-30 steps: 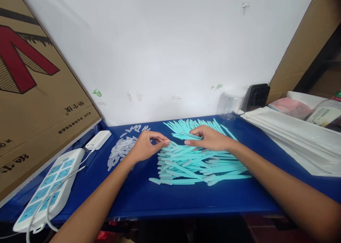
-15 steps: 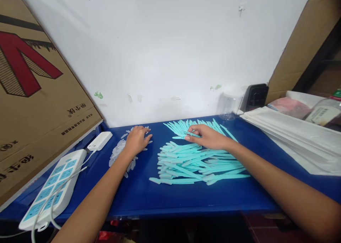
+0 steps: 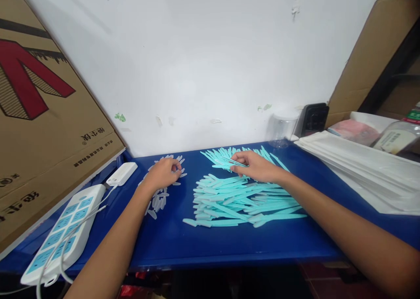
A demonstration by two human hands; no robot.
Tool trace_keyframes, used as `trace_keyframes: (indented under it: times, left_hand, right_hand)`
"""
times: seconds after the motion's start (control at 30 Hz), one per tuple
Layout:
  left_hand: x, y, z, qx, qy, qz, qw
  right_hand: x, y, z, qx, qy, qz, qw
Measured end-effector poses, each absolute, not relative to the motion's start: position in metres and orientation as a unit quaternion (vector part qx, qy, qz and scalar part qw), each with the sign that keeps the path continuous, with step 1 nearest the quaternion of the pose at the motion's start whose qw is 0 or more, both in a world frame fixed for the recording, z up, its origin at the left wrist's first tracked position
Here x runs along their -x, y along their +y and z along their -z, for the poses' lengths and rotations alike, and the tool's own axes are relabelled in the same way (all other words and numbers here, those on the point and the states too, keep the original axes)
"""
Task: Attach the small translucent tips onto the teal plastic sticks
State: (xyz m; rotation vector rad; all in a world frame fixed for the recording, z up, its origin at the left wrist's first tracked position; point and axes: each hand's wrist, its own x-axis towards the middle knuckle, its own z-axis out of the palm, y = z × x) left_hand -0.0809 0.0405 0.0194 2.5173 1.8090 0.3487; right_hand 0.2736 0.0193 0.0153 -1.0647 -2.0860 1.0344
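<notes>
Head view: the left hand [image 3: 164, 172] is over the clear plastic pieces [image 3: 159, 200], left on the blue table [image 3: 177, 246]; its fingers are curled, contents cannot be told. The right hand [image 3: 254, 165] grips slim teal sticks [image 3: 236, 161] beyond the near teal heap [image 3: 223, 198]. Advisable: single pinch left, light aligned grip right.

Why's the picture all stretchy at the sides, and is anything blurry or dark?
All in the head view: the box looks slanted and stretched, probably by a wide lens; the clear pieces look slightly soft; the bottle's label is blurry; it's nearly black under the table.
</notes>
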Motion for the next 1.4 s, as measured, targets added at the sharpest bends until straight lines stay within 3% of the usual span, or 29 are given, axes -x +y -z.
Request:
trace_keyframes:
  times: [0.27, 0.77, 1.0, 1.23, 1.4]
  left_hand:
    - [0.084, 0.047, -0.005, -0.844, 0.522, -0.11, 0.065]
    - [0.076, 0.051, 0.01, -0.879, 0.45, -0.143, 0.068]
    - [0.061, 0.043, 0.0, -0.842, 0.451, -0.247, 0.16]
    - [0.048, 0.037, -0.005, -0.745, 0.421, -0.376, 0.355]
    - [0.042, 0.034, -0.004, -0.698, 0.433, -0.408, 0.398]
  right_hand:
    - [-0.274, 0.02, -0.014, 0.392, -0.777, -0.401, 0.285]
    - [-0.274, 0.02, -0.013, 0.403, -0.774, -0.402, 0.279]
    - [-0.272, 0.018, -0.016, 0.395, -0.773, -0.403, 0.289]
    - [-0.272, 0.016, -0.019, 0.39, -0.78, -0.395, 0.29]
    - [-0.269, 0.014, -0.021, 0.393, -0.775, -0.396, 0.296]
